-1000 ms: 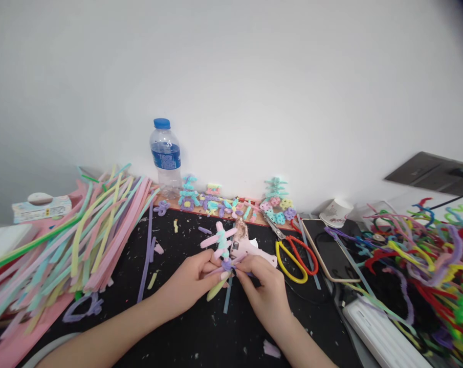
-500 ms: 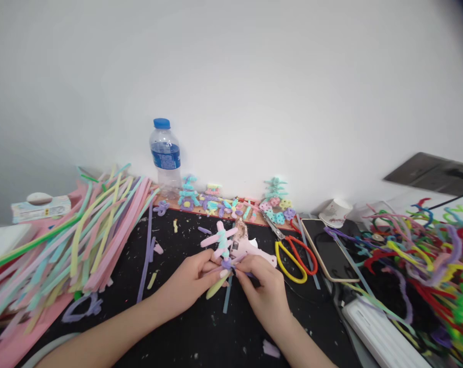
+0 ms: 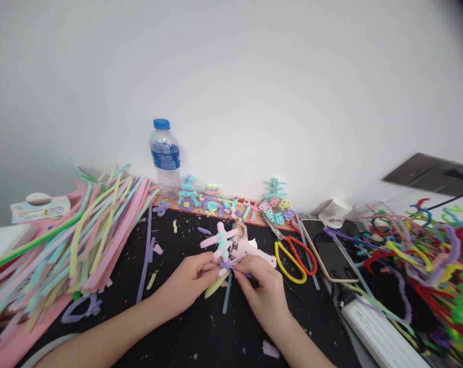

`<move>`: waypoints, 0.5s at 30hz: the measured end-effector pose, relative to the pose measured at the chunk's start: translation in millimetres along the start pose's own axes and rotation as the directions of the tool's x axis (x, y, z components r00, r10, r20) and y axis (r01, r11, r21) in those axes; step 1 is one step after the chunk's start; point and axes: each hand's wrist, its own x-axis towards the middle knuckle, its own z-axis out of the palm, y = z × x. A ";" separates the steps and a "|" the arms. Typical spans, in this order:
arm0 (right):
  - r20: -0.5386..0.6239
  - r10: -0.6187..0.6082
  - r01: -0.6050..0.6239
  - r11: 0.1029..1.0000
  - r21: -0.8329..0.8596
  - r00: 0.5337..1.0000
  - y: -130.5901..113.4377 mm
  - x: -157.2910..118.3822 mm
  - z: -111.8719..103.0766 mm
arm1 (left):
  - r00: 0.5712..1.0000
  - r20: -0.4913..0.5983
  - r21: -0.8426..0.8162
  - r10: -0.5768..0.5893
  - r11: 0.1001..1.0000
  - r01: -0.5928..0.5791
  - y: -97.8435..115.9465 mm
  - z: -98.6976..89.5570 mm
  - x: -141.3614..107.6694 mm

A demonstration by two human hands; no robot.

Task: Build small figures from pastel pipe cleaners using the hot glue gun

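Between my hands is a small pipe cleaner figure (image 3: 222, 243) in pink, mint and purple, with crosswise pink pieces and a yellow piece at its lower end. My left hand (image 3: 193, 278) is closed on it from the left, the thumb near the purple part. From the other side my right hand (image 3: 261, 281) pinches at the same purple section, thumb and forefinger together. Just behind the figure lies a pink glue gun (image 3: 250, 248) with a brown-stained nozzle end. Scissors (image 3: 296, 260) with yellow and red handles rest to the right of my right hand.
Long pastel pipe cleaners (image 3: 101, 230) are heaped at left. A plastic bottle (image 3: 165, 156) stands by the wall, beside finished pipe cleaner pieces (image 3: 275, 191). At right are a phone (image 3: 333, 255), a paper cup (image 3: 335, 212), a white power strip (image 3: 382, 329) and tangled colored pipe cleaners (image 3: 438, 266).
The figure's lower end and yellow piece have shifted very slightly to the left and down. Both hands keep nearly the same grip and place.
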 end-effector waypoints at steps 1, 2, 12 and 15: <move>0.001 0.001 -0.001 1.000 0.001 1.000 0.2 0.0 0.0 | 1.000 -0.004 0.003 -0.003 1.000 0.003 -0.3 -0.1 0.1; 0.001 -0.001 0.001 1.000 0.002 1.000 0.4 0.0 0.1 | 1.000 -0.008 0.008 -0.005 1.000 0.005 -0.5 -0.1 0.3; -0.010 -0.008 0.008 1.000 -0.007 1.000 -0.4 0.1 0.2 | 0.999 -0.033 0.067 -0.013 0.998 0.015 1.8 0.8 -0.1; -0.012 -0.009 0.008 1.000 -0.015 1.000 -1.4 0.3 -0.4 | 0.998 -0.062 0.103 -0.031 0.994 0.037 2.6 1.0 -0.3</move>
